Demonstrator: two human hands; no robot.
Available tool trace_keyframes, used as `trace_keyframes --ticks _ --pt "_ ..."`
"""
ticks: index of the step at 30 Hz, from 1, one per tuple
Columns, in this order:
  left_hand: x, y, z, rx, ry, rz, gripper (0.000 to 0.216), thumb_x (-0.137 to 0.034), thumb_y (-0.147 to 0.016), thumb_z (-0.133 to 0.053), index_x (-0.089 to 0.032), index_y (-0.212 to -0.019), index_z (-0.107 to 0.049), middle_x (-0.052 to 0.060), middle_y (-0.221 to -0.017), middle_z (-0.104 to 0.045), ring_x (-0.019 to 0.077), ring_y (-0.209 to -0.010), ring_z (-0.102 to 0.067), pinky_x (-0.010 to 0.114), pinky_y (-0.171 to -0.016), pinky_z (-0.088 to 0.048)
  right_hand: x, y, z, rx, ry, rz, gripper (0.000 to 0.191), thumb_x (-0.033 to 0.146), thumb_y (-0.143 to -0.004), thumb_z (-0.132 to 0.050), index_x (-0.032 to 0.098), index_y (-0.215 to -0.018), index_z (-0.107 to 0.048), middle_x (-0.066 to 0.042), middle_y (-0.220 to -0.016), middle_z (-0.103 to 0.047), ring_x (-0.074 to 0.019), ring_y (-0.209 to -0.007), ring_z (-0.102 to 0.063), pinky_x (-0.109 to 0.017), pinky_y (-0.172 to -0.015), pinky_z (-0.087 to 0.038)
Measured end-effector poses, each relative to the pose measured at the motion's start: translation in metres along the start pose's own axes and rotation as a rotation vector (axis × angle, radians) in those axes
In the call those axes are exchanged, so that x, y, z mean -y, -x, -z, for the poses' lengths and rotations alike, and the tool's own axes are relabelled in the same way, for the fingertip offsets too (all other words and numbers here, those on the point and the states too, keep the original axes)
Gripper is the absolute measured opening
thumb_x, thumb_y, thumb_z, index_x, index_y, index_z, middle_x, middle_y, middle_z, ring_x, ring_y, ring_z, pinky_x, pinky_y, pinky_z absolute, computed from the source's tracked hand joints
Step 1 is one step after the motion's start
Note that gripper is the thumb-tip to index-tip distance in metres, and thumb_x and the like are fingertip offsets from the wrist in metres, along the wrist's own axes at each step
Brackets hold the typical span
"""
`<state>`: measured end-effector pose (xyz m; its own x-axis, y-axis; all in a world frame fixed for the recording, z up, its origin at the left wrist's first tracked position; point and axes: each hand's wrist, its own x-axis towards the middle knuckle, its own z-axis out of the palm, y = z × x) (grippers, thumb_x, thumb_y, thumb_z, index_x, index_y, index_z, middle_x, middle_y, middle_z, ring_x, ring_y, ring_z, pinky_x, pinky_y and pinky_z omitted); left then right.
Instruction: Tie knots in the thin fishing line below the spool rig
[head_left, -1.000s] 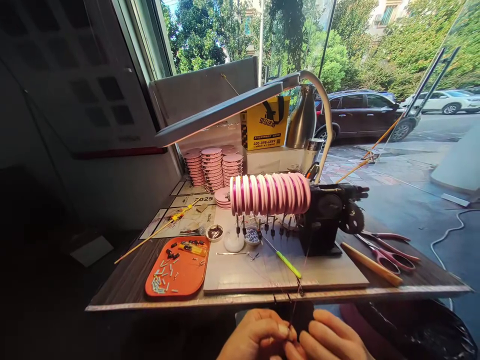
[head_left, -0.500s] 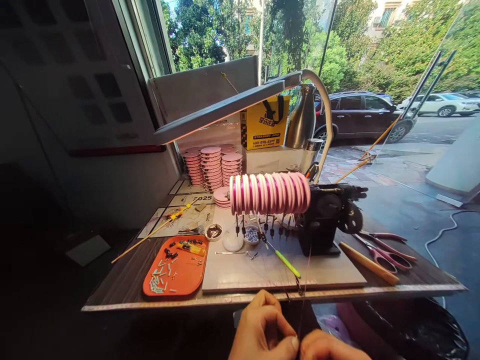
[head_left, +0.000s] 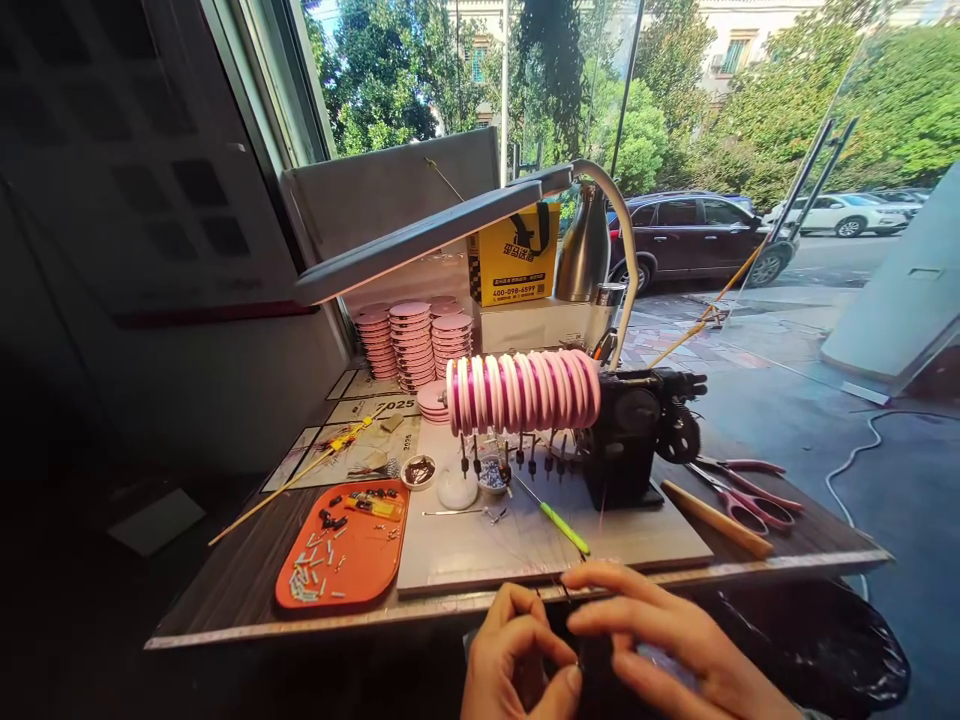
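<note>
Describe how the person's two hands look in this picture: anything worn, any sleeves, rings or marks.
Both hands are bare. The left hand shows no glove, ring or watch, and its thumbnail is short and unpainted. The right hand is equally plain, with no ring on the fingers in view. A sliver of grey, perhaps a sleeve cuff, shows at the right wrist by the frame's bottom edge; the left wrist is out of view.

Two hands pinching fine line at the front edge of a tackle bench

The left hand (head_left: 517,665) and right hand (head_left: 667,640) meet fingertip to fingertip below the table edge (head_left: 300,625). Behind them lie a green float (head_left: 564,527), an orange tray (head_left: 346,548) of small pieces, pink line spools (head_left: 523,390) on a black winder (head_left: 626,440), and red scissors (head_left: 750,492).
</note>
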<state>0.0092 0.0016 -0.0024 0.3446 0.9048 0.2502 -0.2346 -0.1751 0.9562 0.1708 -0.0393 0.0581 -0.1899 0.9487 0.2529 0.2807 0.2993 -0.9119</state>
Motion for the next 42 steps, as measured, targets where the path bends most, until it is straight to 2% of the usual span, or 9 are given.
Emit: trace_keyframes --ticks 3,5,11,16,27,33,36,39,42 --pt "-0.006 -0.001 0.001 0.002 -0.027 0.056 0.024 -0.038 -0.068 -0.070 -0.016 -0.061 -0.063 0.002 -0.074 -0.039 0.0140 -0.071 -0.042 0.025 -0.066 -0.033 0.000 -0.015 0.012 0.273 0.270 0.037 0.022 0.016 -0.085 -0.046 0.018 -0.097 -0.064 -0.005 -0.100 -0.058 -0.0113 -0.091 -0.056 -0.017 -0.080 -0.042" --pt "-0.007 -0.002 0.003 0.008 -0.023 0.122 0.026 -0.040 -0.066 -0.071 -0.015 -0.061 -0.064 0.002 -0.075 -0.037 0.0132 -0.069 -0.039 0.024 -0.062 -0.031 -0.005 -0.022 0.014 0.330 0.359 0.086 0.020 0.011 -0.084 -0.045 0.015 -0.089 -0.063 -0.004 -0.086 -0.058 -0.0099 -0.078 -0.055 -0.017 -0.069 -0.041" --pt "0.000 -0.006 0.013 0.136 0.041 0.305 0.031 -0.044 -0.064 -0.072 -0.013 -0.062 -0.064 0.003 -0.077 -0.040 0.0122 -0.067 -0.038 0.024 -0.060 -0.030 -0.012 -0.028 0.013 0.307 0.365 0.139 0.015 0.008 -0.081 -0.048 0.014 -0.077 -0.062 -0.001 -0.075 -0.056 -0.0073 -0.066 -0.051 -0.015 -0.059 -0.035" --pt "0.004 -0.008 0.010 0.084 0.237 0.425 0.034 -0.043 -0.054 -0.079 -0.013 -0.056 -0.063 0.002 -0.071 -0.042 0.0121 -0.066 -0.041 0.024 -0.061 -0.032 -0.007 -0.028 0.015 0.322 0.347 0.094 0.013 0.004 -0.078 -0.053 0.013 -0.075 -0.061 -0.001 -0.075 -0.057 -0.0073 -0.070 -0.052 -0.014 -0.063 -0.036" --pt "-0.003 -0.011 0.012 0.097 0.048 0.350 0.017 -0.027 -0.064 -0.070 -0.013 -0.059 -0.063 0.002 -0.074 -0.042 0.0110 -0.064 -0.039 0.022 -0.056 -0.029 -0.017 -0.024 0.004 0.229 0.431 0.172 0.012 0.003 -0.074 -0.047 0.013 -0.075 -0.054 -0.002 -0.077 -0.054 -0.0085 -0.068 -0.049 -0.016 -0.061 -0.033" --pt "-0.009 -0.016 0.007 0.114 0.220 0.457 0.011 -0.018 -0.056 -0.072 -0.013 -0.054 -0.063 0.002 -0.068 -0.046 0.0128 -0.066 -0.043 0.024 -0.063 -0.032 -0.013 -0.029 0.010 0.346 0.524 0.241 0.014 0.009 -0.081 -0.042 0.013 -0.073 -0.054 -0.003 -0.070 -0.053 -0.0103 -0.063 -0.048 -0.019 -0.055 -0.032" --pt "-0.010 -0.015 0.005 0.071 0.243 0.442 0.015 -0.023 -0.054 -0.076 -0.014 -0.052 -0.064 0.002 -0.066 -0.047 0.0128 -0.066 -0.043 0.024 -0.065 -0.033 -0.015 -0.025 0.010 0.237 0.477 0.261 0.014 0.009 -0.079 -0.043 0.014 -0.079 -0.055 -0.004 -0.084 -0.055 -0.0093 -0.069 -0.052 -0.017 -0.061 -0.039" --pt "-0.008 -0.009 0.004 0.041 0.248 0.422 0.023 -0.032 -0.052 -0.080 -0.014 -0.055 -0.066 0.002 -0.069 -0.045 0.0115 -0.065 -0.042 0.023 -0.062 -0.032 -0.017 -0.011 0.013 -0.021 0.383 0.307 0.016 0.013 -0.080 -0.047 0.018 -0.092 -0.057 -0.004 -0.104 -0.052 -0.0075 -0.081 -0.055 -0.013 -0.070 -0.043" --pt "-0.007 -0.002 0.002 -0.015 0.229 0.377 0.029 -0.041 -0.054 -0.079 -0.015 -0.058 -0.067 0.001 -0.072 -0.039 0.0077 -0.059 -0.036 0.021 -0.054 -0.027 -0.017 0.013 0.007 -0.307 0.270 0.085 0.017 0.030 -0.085 -0.051 0.017 -0.076 -0.057 -0.002 -0.078 -0.053 -0.0074 -0.071 -0.053 -0.012 -0.066 -0.042"
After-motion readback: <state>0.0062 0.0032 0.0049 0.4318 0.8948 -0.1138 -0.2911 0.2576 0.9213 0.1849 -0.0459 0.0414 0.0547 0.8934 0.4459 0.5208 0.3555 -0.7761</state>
